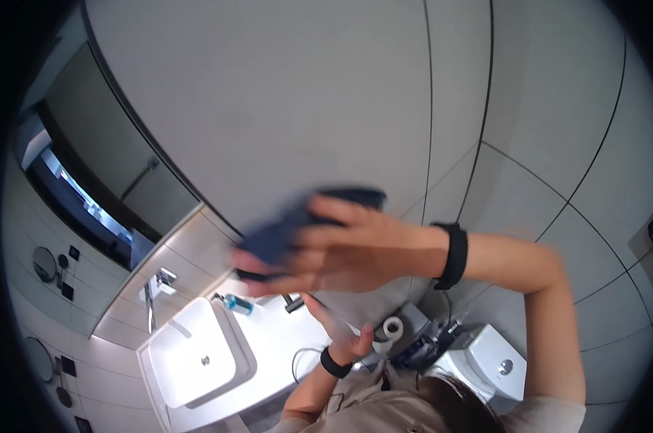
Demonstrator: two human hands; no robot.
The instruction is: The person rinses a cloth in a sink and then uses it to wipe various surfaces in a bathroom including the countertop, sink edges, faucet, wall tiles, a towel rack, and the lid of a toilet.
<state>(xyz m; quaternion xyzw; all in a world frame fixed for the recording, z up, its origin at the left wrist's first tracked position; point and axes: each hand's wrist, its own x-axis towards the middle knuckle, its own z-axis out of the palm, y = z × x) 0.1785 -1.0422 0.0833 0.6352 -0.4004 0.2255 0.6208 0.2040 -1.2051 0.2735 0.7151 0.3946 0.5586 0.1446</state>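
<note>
My right hand (353,243), with a black band on its wrist, is raised in front of a large pale wall panel (283,97). Its fingers grip a dark blue cloth (275,230). Hand and cloth are blurred, and whether the cloth touches the panel cannot be told. Lower down, my left hand (343,334) is held over the right part of the white countertop (272,343), thumb apart from the fingers. It also wears a black wristband. A greyish blur lies across its palm, so whether it holds something is unclear.
A white basin (191,357) sits on the countertop, below a wall-mounted chrome faucet (161,281). Near it stands a blue bottle (237,304). To the right are a toilet paper roll (393,327) and a white toilet (491,360). A mirror (120,178) covers the left wall.
</note>
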